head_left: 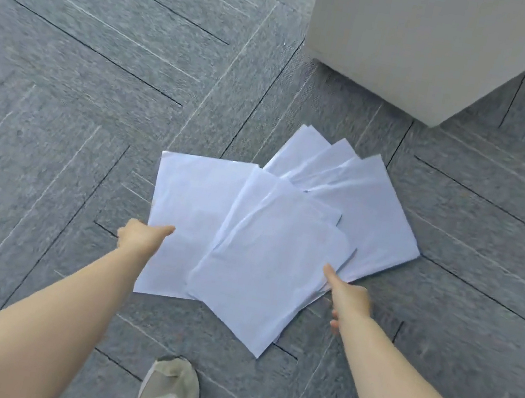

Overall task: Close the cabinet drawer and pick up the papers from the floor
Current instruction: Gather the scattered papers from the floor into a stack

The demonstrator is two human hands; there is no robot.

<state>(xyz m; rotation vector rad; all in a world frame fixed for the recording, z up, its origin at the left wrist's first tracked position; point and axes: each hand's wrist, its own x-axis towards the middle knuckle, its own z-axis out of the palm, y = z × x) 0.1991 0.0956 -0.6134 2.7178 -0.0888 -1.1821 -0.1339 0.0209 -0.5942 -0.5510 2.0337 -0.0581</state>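
Risk first: papers (269, 234) lie fanned and overlapping, not squared, so lifting from just two edges could let loose sheets slide out, esp. the ones at approx 1 o'clock of the pile, well clear of both hands. Thin sheets flat on carpet (82, 82) are hard to get fingers under; could crease or bend a corner. Left hand (140, 237) pinches the 9 o'clock edge of the leftmost sheet, thumb on top, closed on it. Right hand (347, 294) is at the 3–4 o'clock edge w/ thumb on the top sheet and fingers curled beneath; looks like a grip, but can't tell how many sheets it has. Papers: plain white, blank, slightly wrinkled, several sheets, centre frame, on the floor. Cabinet (436, 47) at 1 o'clock, near the pile; drawer not visible, can't tell if shut. Shoe (169, 391) at 6 o'clock, clear of the pile.
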